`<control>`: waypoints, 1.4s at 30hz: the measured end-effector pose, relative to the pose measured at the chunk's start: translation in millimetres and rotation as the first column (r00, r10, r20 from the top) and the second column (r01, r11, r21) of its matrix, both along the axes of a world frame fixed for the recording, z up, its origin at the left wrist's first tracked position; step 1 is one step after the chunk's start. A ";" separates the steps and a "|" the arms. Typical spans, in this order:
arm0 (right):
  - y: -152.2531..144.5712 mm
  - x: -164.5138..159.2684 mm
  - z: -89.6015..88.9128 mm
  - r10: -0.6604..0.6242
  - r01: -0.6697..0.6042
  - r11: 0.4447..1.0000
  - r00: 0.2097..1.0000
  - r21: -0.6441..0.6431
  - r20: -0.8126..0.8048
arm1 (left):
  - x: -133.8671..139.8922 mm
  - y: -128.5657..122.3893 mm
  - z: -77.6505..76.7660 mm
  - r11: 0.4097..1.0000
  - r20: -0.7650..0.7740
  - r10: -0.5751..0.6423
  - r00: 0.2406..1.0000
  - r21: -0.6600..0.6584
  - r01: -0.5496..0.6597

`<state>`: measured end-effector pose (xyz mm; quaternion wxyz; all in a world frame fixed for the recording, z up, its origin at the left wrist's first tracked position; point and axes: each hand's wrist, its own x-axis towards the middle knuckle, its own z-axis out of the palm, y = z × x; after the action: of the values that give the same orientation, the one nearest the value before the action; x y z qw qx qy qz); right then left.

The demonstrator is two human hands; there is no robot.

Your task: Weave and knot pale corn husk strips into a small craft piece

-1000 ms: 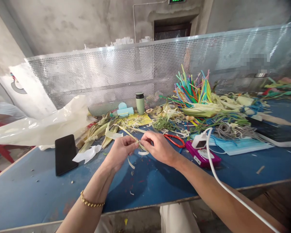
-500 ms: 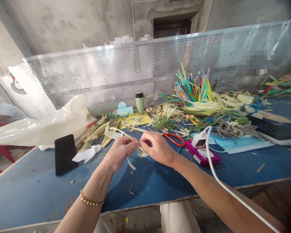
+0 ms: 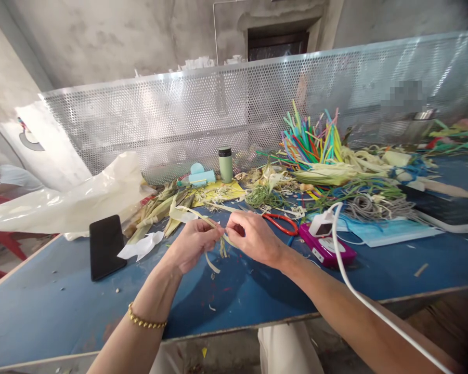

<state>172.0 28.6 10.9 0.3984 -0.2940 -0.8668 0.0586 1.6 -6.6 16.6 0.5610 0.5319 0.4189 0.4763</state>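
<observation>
At 12 o'clock, left hand [image 3: 197, 243] pinches pale husk strip [image 3: 200, 214]; right hand [image 3: 254, 236] has fingertips together just beside, contents unclear. Loose ends [image 3: 212, 264] hang at 6 o'clock; looks unfinished. Red-orange-handled scissors [image 3: 295, 225] idle, 3 o'clock.

1. A black phone [image 3: 107, 248] lies on the blue table [image 3: 39, 311].
2. Pale plastic sheeting [image 3: 74, 202] spreads behind it.
3. A green bottle [image 3: 226, 169] stands before a perforated metal panel [image 3: 152, 117].
4. A white plug [image 3: 320, 225] sits at a purple box [image 3: 338, 254] near a blue face mask [image 3: 395, 235].
</observation>
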 end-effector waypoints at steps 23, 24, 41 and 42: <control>10.3 0.4 2.4 0.080 -0.133 0.914 0.985 -0.383 -0.150 | 2.2 -3.7 -0.2 0.997 -0.194 -0.083 0.978 -0.019 0.081; 11.8 1.1 2.2 0.095 -0.164 0.893 0.979 -0.419 -0.181 | 1.8 -3.9 0.7 0.995 -0.163 -0.100 0.982 -0.031 0.096; 8.0 -7.2 -1.8 0.000 -0.222 0.845 0.909 -0.487 -0.416 | 12.4 -3.8 -2.5 1.000 -0.081 0.007 0.997 -0.004 -0.008; 8.0 -7.8 -2.1 -0.012 -0.208 0.850 0.911 -0.485 -0.412 | 12.3 -3.7 -2.7 1.000 -0.088 0.009 0.996 -0.003 -0.009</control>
<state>164.1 36.6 8.7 0.4694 -0.3264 -0.7326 0.3693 13.9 -10.2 13.9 0.5407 0.5495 0.4466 0.4542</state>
